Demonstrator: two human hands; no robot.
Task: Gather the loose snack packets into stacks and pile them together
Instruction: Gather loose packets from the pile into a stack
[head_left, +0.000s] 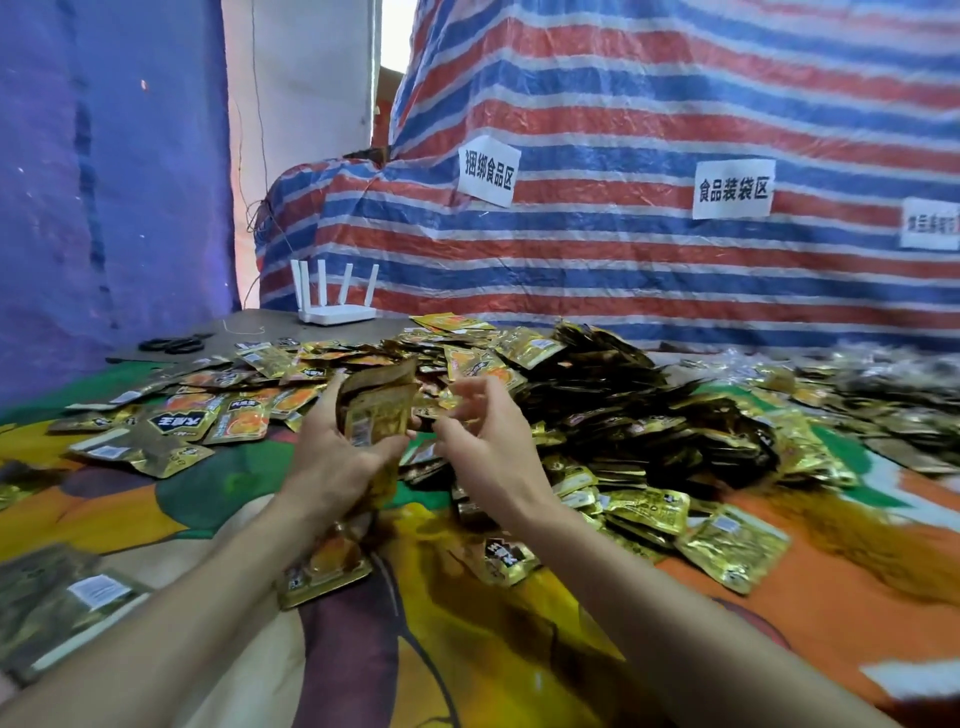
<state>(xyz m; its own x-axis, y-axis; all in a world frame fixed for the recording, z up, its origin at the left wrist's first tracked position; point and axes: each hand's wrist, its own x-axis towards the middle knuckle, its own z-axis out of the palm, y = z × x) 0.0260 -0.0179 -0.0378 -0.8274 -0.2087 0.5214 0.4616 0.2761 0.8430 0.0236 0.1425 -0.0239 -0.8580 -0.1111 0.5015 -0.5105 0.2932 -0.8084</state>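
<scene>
The left grip (332, 462) is clenched round an upright stack of packets (375, 415) above the surface (519, 649); the right grip (483, 436) is held slack and empty beside it. Edges should be squared before another packet from the heap (623, 395) is added.

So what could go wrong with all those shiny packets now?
The stack is gripped by the left hand alone. The packets look slick, so some might slide out and scatter. The big pile on the right is heaped loosely, so bumping it with the right hand could spill it over the loose packets nearby.
</scene>
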